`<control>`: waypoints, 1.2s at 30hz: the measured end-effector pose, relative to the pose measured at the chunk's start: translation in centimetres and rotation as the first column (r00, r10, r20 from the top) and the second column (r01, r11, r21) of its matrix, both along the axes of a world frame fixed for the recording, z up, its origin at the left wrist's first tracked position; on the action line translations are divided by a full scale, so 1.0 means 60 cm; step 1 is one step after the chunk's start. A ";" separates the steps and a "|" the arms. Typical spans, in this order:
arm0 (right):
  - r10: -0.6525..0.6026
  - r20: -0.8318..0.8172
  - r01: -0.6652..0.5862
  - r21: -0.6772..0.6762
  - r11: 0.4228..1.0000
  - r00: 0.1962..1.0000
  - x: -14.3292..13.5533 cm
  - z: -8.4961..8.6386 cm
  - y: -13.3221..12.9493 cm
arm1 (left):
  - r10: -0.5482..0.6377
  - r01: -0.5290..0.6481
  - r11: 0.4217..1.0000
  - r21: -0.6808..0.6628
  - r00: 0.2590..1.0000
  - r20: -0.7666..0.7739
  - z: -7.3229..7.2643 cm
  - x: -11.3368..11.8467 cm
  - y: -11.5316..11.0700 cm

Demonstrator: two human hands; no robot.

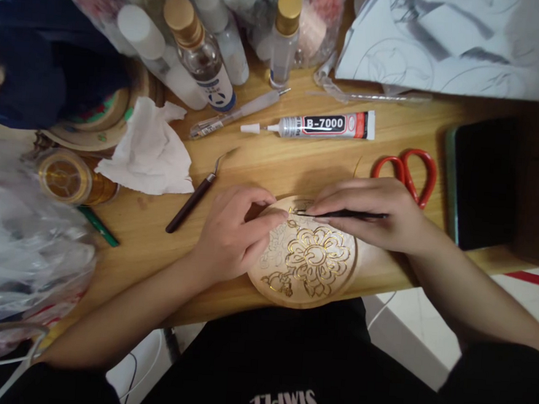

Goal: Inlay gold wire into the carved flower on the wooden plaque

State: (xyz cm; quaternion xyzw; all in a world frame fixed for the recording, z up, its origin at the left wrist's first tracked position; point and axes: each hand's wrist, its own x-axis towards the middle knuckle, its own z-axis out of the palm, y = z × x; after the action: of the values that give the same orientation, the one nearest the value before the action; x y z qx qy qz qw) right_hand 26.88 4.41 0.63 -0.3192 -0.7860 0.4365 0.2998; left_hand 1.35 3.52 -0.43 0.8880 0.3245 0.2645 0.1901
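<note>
A round pale wooden disc [304,297] lies at the table's front edge, bearing a flower outlined in gold wire [319,255] and faint pencil lines on its left part. My left hand [234,233] grips the disc's left edge, thumb lying over the top near the upper rim. In my right hand [377,212] is a pair of black tweezers [349,214], pinched between the fingers and held almost flat over the disc. The tweezers' tips point left, close to my left thumb, by a small bit of gold wire.
Beyond the disc lie a B-7000 glue tube [328,125], a pen [239,112], red-handled scissors [405,174] and a phone [480,183]. To the left are a dark-handled curved-tip tool [196,200], crumpled tissue [151,147] and a gold wire spool [68,177]. Bottles [205,68] stand behind.
</note>
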 end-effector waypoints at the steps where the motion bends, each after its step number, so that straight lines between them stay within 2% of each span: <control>1: -0.002 -0.003 0.002 0.003 1.000 1.000 0.000 0.000 0.000 | 0.011 -0.011 1.000 0.009 1.000 0.003 0.001 0.001 -0.001; 6: -0.073 -0.030 0.073 0.009 0.997 0.997 -0.002 0.004 -0.001 | 0.121 -0.118 0.990 0.081 0.992 -0.033 0.008 0.004 -0.007; 10: -0.279 -0.047 0.280 0.032 0.959 0.959 -0.006 0.008 -0.007 | 0.117 -0.112 0.991 0.078 0.991 -0.065 0.012 -0.005 -0.013; 13: -0.361 -0.060 0.364 0.042 0.930 0.931 -0.007 0.007 -0.012 | 0.051 -0.045 0.996 0.075 0.996 -0.078 0.011 -0.012 -0.008; 17: -0.363 -0.079 0.369 0.078 0.926 0.928 -0.003 0.005 -0.016 | -0.085 0.087 0.994 0.067 0.995 -0.044 0.012 -0.005 0.020; 23: -0.352 -0.089 0.360 0.113 0.926 0.932 0.004 0.005 -0.021 | -0.271 0.271 0.963 -0.016 0.961 -0.046 0.024 0.027 0.071; 27: -0.403 -0.102 0.412 0.092 0.907 0.910 0.010 0.000 -0.023 | -0.356 0.353 0.931 -0.088 0.934 -0.022 0.023 0.054 0.090; 32: -0.560 -0.135 0.569 0.034 0.822 0.817 0.016 -0.003 -0.021 | -0.466 0.469 0.872 -0.143 0.883 0.054 0.019 0.079 0.085; 36: -0.629 -0.251 0.641 -0.043 0.766 0.735 0.022 0.006 -0.028 | -0.434 0.431 0.895 -0.113 0.901 -0.001 0.031 0.069 0.049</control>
State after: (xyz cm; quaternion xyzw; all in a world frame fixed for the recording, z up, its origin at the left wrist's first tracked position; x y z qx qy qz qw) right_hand 28.19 2.73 1.01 -0.5033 -0.5952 0.3265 0.5347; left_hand 5.47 6.49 1.40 0.9294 0.1356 0.1857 0.2885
